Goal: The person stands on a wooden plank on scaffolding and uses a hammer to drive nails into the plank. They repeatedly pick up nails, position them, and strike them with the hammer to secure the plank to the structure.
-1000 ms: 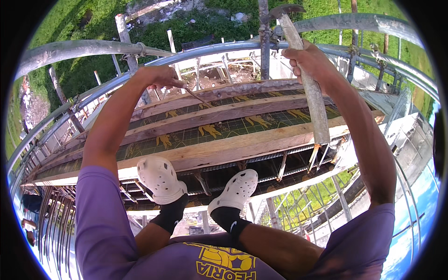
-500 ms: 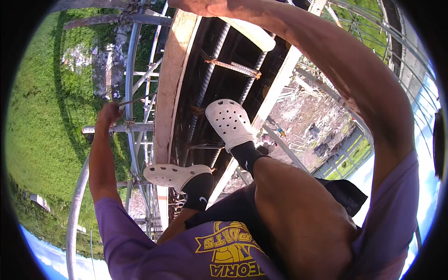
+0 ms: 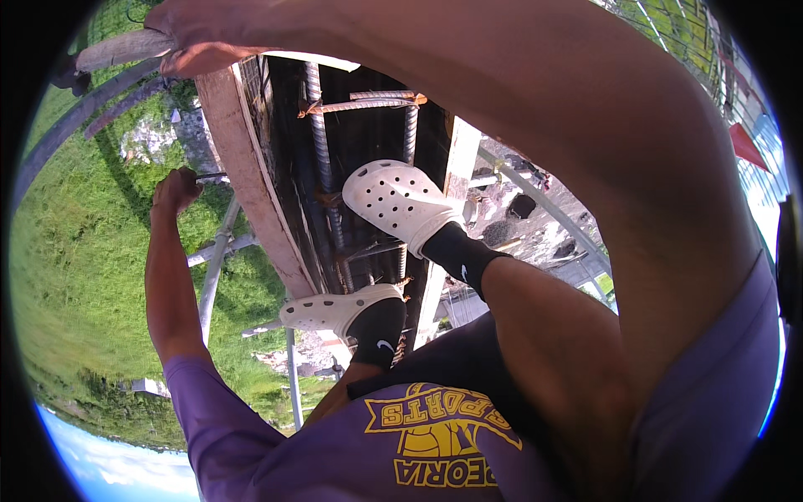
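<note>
Grass below scaffolding: left hand (image 3: 174, 191) clenched on a thin metal rod (image 3: 211, 176) beside the wooden formwork plank (image 3: 251, 184); right hand (image 3: 219, 33) grasping a weathered timber handle (image 3: 117, 50).

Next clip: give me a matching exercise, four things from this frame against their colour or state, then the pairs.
Things:
1. left hand
2. right hand
3. perforated foam clogs
4. ribbed steel reinforcing bars

States:
A. white, worn over black socks
B. gripping a thin metal rod
C. rusty, lying between wooden form boards
D. closed over a grey wooden pole at the top

Pairs: 1-B, 2-D, 3-A, 4-C
</note>
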